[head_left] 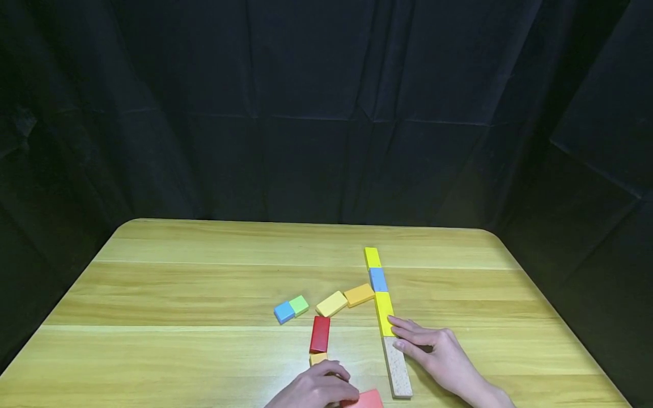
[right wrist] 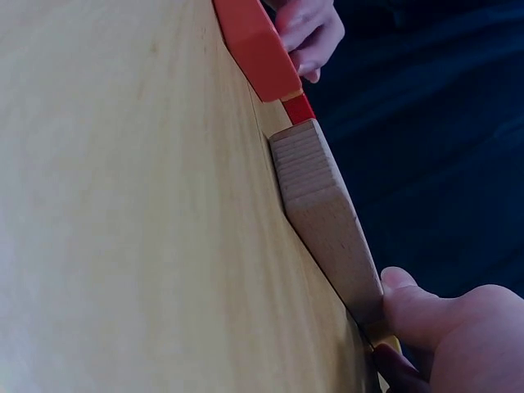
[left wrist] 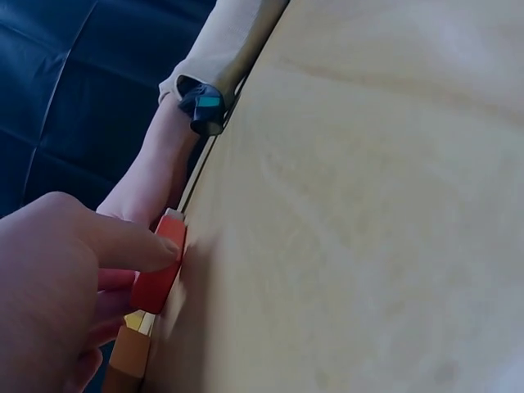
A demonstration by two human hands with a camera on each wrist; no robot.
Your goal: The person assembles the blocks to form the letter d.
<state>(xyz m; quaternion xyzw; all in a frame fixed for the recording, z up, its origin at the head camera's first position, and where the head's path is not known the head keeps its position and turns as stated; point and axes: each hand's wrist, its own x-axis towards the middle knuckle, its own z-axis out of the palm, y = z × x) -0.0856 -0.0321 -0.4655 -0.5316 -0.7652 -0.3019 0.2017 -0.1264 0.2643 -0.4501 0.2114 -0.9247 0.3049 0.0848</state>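
My left hand (head_left: pixel 316 388) pinches a light-red block (head_left: pixel 368 399) near the table's front, with the thumb on its near side and fingers behind, as the left wrist view shows. An orange-yellow block (head_left: pixel 318 358) lies just past that hand, partly covered, touching a dark red block (head_left: pixel 319 334). My right hand (head_left: pixel 441 354) rests its fingertips along the right edge of a long yellow block (head_left: pixel 384 314). Its thumb touches the bare wooden block (head_left: pixel 397 368), which lies end to end with the yellow one. Beyond these, a blue block (head_left: pixel 378 279) and a small yellow block (head_left: pixel 373 258) continue the straight row.
An orange block (head_left: pixel 359 295) meets the row at an angle, with a pale yellow block (head_left: pixel 331 304) at its left end. Farther left, a small blue block (head_left: pixel 284 312) touches a green block (head_left: pixel 299 305). Dark cloth (head_left: pixel 306 170) hangs behind the wooden table (head_left: pixel 178 294).
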